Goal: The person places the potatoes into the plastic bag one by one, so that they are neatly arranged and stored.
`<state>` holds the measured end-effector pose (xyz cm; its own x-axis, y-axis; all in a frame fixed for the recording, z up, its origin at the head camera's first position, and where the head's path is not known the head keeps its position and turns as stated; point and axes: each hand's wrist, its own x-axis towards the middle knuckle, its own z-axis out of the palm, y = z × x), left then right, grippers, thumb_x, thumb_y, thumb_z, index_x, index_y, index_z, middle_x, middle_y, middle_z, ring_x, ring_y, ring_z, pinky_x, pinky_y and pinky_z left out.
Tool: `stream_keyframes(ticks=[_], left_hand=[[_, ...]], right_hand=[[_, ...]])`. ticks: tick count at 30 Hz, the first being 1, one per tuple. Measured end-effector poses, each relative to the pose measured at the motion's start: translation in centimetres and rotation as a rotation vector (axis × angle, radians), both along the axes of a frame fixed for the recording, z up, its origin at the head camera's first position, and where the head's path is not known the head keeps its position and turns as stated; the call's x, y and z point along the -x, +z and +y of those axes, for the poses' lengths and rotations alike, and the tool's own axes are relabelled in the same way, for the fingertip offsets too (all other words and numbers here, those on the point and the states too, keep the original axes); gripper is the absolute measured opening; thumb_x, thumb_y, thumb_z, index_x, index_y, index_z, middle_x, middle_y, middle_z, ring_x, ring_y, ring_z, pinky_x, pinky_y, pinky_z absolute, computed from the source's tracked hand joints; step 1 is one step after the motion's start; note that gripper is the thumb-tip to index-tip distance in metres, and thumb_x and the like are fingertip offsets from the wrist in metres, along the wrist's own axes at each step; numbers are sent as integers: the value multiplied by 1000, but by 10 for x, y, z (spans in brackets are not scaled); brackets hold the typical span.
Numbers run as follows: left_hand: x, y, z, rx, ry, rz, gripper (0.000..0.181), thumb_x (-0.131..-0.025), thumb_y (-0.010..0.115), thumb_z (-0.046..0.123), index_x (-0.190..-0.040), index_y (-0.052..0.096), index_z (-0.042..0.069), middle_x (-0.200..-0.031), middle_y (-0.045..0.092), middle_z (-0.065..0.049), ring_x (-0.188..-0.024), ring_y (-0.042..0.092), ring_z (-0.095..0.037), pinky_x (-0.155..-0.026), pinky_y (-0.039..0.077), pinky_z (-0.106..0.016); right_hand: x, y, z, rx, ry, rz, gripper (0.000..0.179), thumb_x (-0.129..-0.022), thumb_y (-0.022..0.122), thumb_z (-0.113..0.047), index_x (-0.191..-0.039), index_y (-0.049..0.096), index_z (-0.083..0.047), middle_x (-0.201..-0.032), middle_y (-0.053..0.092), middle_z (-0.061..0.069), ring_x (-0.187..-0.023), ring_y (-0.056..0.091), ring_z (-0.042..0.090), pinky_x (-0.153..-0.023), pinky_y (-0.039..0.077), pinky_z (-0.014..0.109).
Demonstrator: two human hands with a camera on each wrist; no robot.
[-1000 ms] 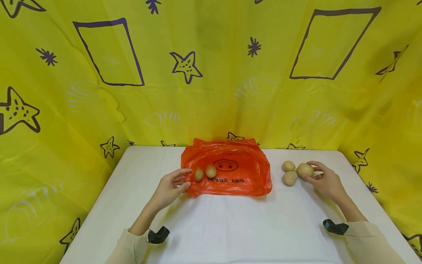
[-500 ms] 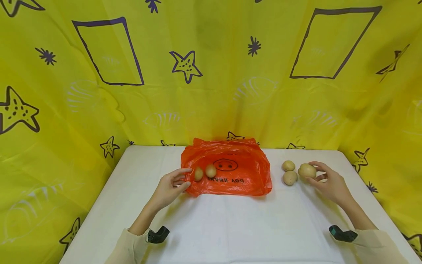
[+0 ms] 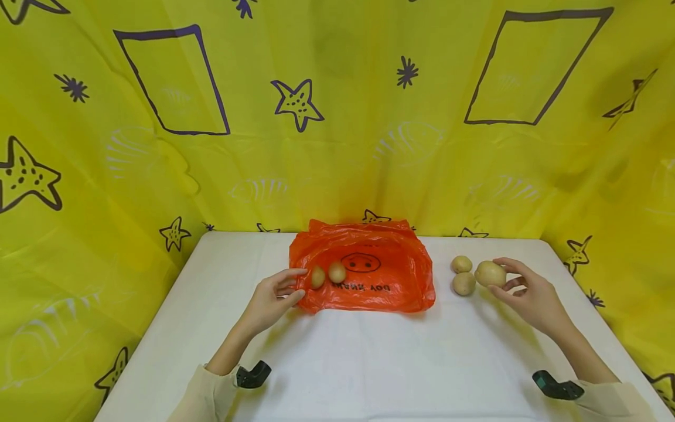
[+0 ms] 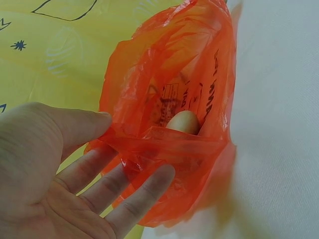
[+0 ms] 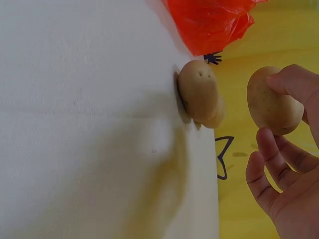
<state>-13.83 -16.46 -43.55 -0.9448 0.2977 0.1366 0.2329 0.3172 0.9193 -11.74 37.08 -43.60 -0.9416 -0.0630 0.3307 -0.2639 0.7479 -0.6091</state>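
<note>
My right hand [image 3: 532, 296] grips a pale yellow potato [image 3: 490, 274] between thumb and fingers, lifted off the table in the right wrist view [image 5: 271, 102]. Two more potatoes, a nearer one [image 3: 464, 284] and a farther one [image 3: 461, 264], lie close together on the table just to its left. At the left side of a red plastic bag [image 3: 406, 275], my left hand [image 3: 271, 302] pinches the rim between thumb and forefinger, its other fingers spread against the outside. The bag lies with its mouth wide, and two potatoes [image 3: 337, 272] sit inside near the left hand.
A white-covered table [image 3: 379, 363] carries everything. Yellow curtains [image 3: 337, 176] with printed stars hang along its back and sides. Black devices are strapped at the left wrist [image 3: 253, 375] and the right wrist [image 3: 556, 387].
My right hand has lifted its potato from beside the other two, moving slightly right and up. The left hand and the bag stay in place.
</note>
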Motion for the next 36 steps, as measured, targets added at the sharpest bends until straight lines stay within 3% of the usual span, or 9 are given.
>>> stream_keyframes(ticks=[4, 9, 12, 24, 33, 36], left_hand=[[0, 0, 0, -5, -4, -5, 40, -94, 74, 6, -134, 66, 8, -120, 71, -18, -105, 73, -33, -80, 62, -30], [1, -1, 0, -5, -6, -3, 40, -95, 74, 6, -134, 66, 8, -120, 71, -18, -105, 73, -33, -80, 62, -30], [1, -1, 0, -6, -6, -3, 40, -94, 74, 6, -134, 66, 8, -120, 71, -18, -105, 73, -33, -80, 62, -30], [2, -2, -1, 4, -4, 0, 40, -94, 74, 5, -133, 66, 8, -121, 70, -19, -106, 73, -33, -81, 62, -30], [1, 0, -1, 11, -3, 3, 40, -94, 74, 5, -134, 66, 8, -123, 69, -19, -106, 73, -33, -81, 62, -30], [2, -1, -1, 19, 3, 11, 40, -94, 74, 4, -133, 67, 9, -122, 70, -18, -105, 73, -32, -81, 62, -29]], right_hand=[[-4, 5, -6, 14, 12, 17, 56, -87, 83, -12, -138, 59, -11, -121, 65, 20, -76, 60, -3, -59, 51, 15], [-9, 10, -14, 35, 29, 33, 56, -86, 84, -12, -137, 61, -13, -117, 61, -9, -75, 63, 1, -60, 53, 15], [-12, 14, -19, 40, 38, 40, 57, -86, 84, -12, -138, 60, -14, -114, 57, -19, -76, 62, 2, -63, 52, 13], [-24, 33, -47, 46, 67, 71, 58, -83, 87, -10, -135, 62, -17, -113, 59, -20, -80, 60, 11, -66, 52, 13], [-29, 44, -71, 87, 117, 90, 59, -78, 89, -4, -130, 66, -17, -99, 66, -6, -79, 60, 7, -66, 52, 15], [-30, 44, -79, 101, 138, 94, 60, -77, 90, -4, -131, 67, -18, -104, 68, -7, -80, 59, 7, -67, 52, 15]])
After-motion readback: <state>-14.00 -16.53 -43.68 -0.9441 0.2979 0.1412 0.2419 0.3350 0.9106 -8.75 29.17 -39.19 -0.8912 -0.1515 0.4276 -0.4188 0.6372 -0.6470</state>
